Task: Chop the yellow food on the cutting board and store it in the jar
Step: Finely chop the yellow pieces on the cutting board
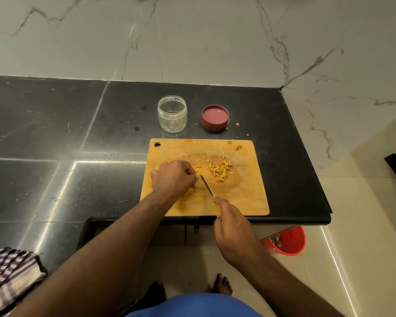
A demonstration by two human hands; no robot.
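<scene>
A wooden cutting board (pixel 245 197) lies at the counter's front edge. On its middle right sits a heap of chopped yellow pieces (pixel 220 170). My left hand (pixel 173 178) is curled on the board's left part over a yellow piece (pixel 191 191), most of it hidden under the fingers. My right hand (pixel 229 216) grips a knife (pixel 207 185) whose blade points up-left, its tip right beside my left fingers. Behind the board stands a clear jar (pixel 172 113), open, with a few yellow bits at its bottom. Its pink lid (pixel 215 117) lies upside down to the right.
The black counter (pixel 78 138) ends just right of the board, with white marble wall behind. Yellow crumbs (pixel 237 124) dot the counter near the lid. A checked cloth (pixel 7 275) lies at the front left. A red bucket (pixel 288 241) stands on the floor below.
</scene>
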